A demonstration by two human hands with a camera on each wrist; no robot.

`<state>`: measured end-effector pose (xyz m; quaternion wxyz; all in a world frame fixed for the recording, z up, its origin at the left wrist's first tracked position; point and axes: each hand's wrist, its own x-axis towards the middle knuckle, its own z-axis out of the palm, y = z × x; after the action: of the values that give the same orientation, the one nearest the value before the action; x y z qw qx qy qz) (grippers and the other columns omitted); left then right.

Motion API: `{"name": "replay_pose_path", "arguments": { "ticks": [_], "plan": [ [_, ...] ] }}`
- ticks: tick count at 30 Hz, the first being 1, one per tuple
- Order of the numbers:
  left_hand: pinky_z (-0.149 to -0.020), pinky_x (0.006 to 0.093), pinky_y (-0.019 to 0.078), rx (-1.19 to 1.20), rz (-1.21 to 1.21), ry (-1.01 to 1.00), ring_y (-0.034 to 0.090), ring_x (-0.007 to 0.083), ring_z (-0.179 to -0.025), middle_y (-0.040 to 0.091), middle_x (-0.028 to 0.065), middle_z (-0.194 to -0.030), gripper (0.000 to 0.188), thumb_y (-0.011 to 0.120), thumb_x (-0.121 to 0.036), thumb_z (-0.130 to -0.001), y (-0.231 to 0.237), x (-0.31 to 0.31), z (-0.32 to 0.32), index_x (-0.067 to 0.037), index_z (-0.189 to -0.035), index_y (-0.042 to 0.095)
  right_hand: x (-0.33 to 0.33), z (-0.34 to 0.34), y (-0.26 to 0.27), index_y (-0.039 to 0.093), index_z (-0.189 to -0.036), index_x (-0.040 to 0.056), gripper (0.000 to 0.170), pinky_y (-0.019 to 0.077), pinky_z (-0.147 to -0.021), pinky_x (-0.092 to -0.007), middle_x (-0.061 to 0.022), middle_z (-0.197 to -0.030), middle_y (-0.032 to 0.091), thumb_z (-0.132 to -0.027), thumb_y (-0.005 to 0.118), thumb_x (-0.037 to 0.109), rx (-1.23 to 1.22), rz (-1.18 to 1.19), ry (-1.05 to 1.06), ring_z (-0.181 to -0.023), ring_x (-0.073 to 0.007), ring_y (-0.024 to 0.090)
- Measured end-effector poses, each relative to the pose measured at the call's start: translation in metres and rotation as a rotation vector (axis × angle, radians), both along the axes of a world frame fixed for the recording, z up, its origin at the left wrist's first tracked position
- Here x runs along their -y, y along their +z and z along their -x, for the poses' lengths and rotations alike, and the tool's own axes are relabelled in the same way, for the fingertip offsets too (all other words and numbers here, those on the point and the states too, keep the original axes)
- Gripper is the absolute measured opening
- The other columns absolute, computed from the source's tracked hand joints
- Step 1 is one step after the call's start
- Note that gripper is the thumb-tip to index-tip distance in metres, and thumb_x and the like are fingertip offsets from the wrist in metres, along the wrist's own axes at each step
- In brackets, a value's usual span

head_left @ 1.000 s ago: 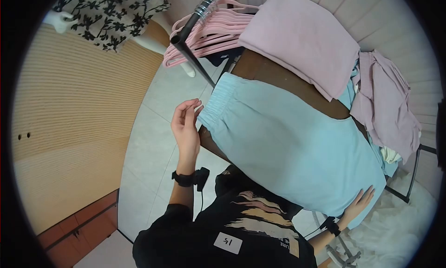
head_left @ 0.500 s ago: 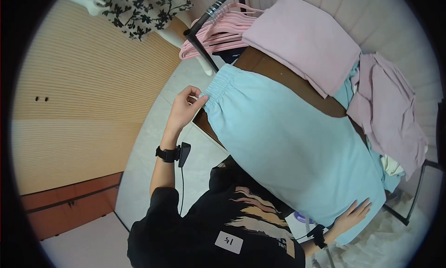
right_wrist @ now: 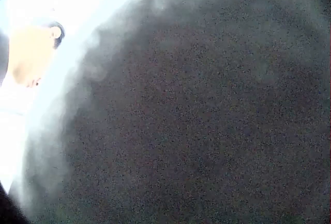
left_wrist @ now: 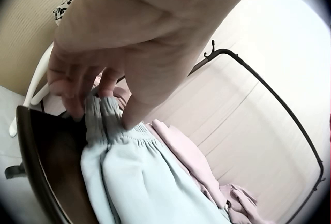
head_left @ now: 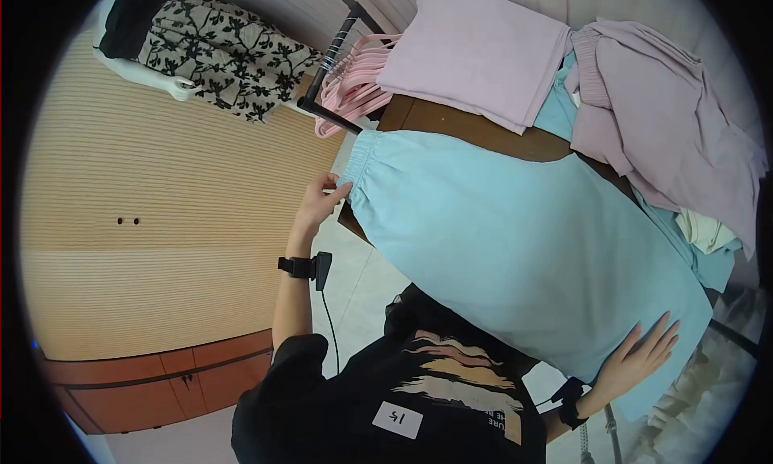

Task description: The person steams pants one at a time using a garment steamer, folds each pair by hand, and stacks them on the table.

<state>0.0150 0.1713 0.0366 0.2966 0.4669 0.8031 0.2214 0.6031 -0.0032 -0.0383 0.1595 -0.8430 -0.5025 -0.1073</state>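
Your left hand (head_left: 319, 202) pinches the waistband (head_left: 359, 162) of the blue pants (head_left: 499, 230) between thumb and fingers, while your right hand (head_left: 634, 361) rests flat near their other end, fingers straight; the pants lie spread over the brown table (head_left: 455, 124)

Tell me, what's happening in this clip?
A person in a black shirt has a light blue garment laid out on a brown table. The left hand pinches its gathered waistband, and the right hand rests on the opposite end, fingers spread. A folded pink garment lies on the table's far side, with a rumpled pink one beside it.
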Motion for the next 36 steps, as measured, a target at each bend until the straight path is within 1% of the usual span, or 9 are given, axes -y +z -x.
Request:
{"name": "replay_pose_path", "arguments": {
  "ticks": [5,14,21,23,25,29,33,35,36],
  "plan": [
    [-0.061,0.0264,0.0511,-0.036,0.051,-0.106,0.065,0.0115,-0.074,0.063,0.0039,-0.088,0.026,0.080,-0.017,-0.091,0.002,-0.002,0.007,-0.004,-0.095,0.059,0.001,0.000,-0.003,0.051,-0.156,0.0150,0.050,0.0257,-0.124,-0.0556,-0.0131,-0.165,0.042,-0.109,0.050,0.033,0.010,-0.003,0.004,-0.151,-0.0384,0.037],
    [-0.065,0.0275,0.0579,0.351,-0.100,-0.050,0.067,0.0134,-0.075,0.066,0.0058,-0.089,0.018,0.079,-0.009,-0.090,-0.011,-0.003,0.024,-0.001,-0.096,0.064,0.003,-0.005,-0.009,0.050,-0.156,0.0142,0.050,0.0231,-0.125,-0.0549,-0.0138,-0.165,0.041,-0.109,0.050,0.033,-0.004,-0.013,0.016,-0.152,-0.0387,0.036],
    [-0.068,0.0246,0.0532,0.931,-0.035,-0.035,0.065,0.0109,-0.072,0.069,0.0046,-0.090,0.014,0.076,-0.010,-0.093,-0.029,-0.004,0.052,-0.004,-0.101,0.066,0.008,-0.005,0.000,0.048,-0.156,0.0101,0.052,0.0232,-0.125,-0.0535,-0.0211,-0.164,0.039,-0.108,0.054,0.028,-0.058,-0.039,0.076,-0.153,-0.0408,0.033],
    [-0.072,0.0278,0.0528,0.731,-0.078,-0.072,0.065,0.0117,-0.078,0.070,0.0028,-0.095,0.016,0.075,-0.011,-0.094,-0.047,-0.003,0.060,-0.004,-0.105,0.065,0.013,-0.001,0.012,0.047,-0.157,0.0083,0.054,0.0224,-0.125,-0.0529,-0.0236,-0.164,0.037,-0.107,0.055,0.026,-0.112,-0.155,0.124,-0.153,-0.0429,0.031],
    [-0.078,0.0303,0.0517,0.267,-0.132,-0.120,0.065,0.0144,-0.093,0.068,0.0045,-0.110,0.026,0.075,-0.014,-0.093,-0.054,0.002,0.057,-0.002,-0.114,0.064,0.024,0.004,0.017,0.046,-0.157,0.0082,0.056,0.0203,-0.125,-0.0551,-0.0242,-0.165,0.036,-0.105,0.057,0.024,-0.068,-0.076,0.144,-0.153,-0.0443,0.030],
    [-0.107,0.0439,0.0438,-0.311,-0.640,-0.386,0.055,0.0314,-0.130,0.053,0.0209,-0.145,0.051,0.068,-0.017,-0.098,-0.065,-0.001,0.047,-0.010,-0.146,0.053,0.029,0.051,0.032,0.042,-0.160,0.0097,0.062,0.0159,-0.126,-0.0595,-0.0236,-0.166,0.033,-0.101,0.060,0.023,-0.109,0.079,0.197,-0.154,-0.0440,0.028],
    [-0.120,0.0543,0.0308,-0.430,-0.716,-0.512,0.041,0.0369,-0.147,0.043,0.0205,-0.160,0.053,0.059,-0.021,-0.104,-0.034,0.007,-0.050,-0.018,-0.156,0.047,0.020,0.074,0.027,0.043,-0.160,0.0115,0.066,0.0175,-0.126,-0.0596,-0.0215,-0.167,0.033,-0.100,0.063,0.028,-0.121,0.128,0.219,-0.154,-0.0449,0.028],
    [-0.123,0.0590,0.0245,-0.887,-0.438,-0.624,0.032,0.0375,-0.154,0.034,0.0116,-0.169,0.052,0.046,-0.027,-0.110,-0.051,0.007,-0.051,-0.022,-0.161,0.041,0.023,0.076,0.027,0.043,-0.160,0.0121,0.067,0.0186,-0.125,-0.0594,-0.0205,-0.167,0.033,-0.099,0.064,0.030,-0.095,0.140,0.210,-0.154,-0.0447,0.029],
    [-0.123,0.0590,0.0245,-0.872,-0.451,-0.642,0.032,0.0375,-0.154,0.034,0.0116,-0.169,0.052,0.046,-0.027,-0.110,-0.058,0.007,-0.046,-0.022,-0.161,0.041,0.026,0.072,0.027,0.042,-0.160,0.0126,0.067,0.0197,-0.125,-0.0590,-0.0199,-0.167,0.033,-0.099,0.063,0.031,-0.103,0.140,0.199,-0.154,-0.0440,0.029]
  ]
}}
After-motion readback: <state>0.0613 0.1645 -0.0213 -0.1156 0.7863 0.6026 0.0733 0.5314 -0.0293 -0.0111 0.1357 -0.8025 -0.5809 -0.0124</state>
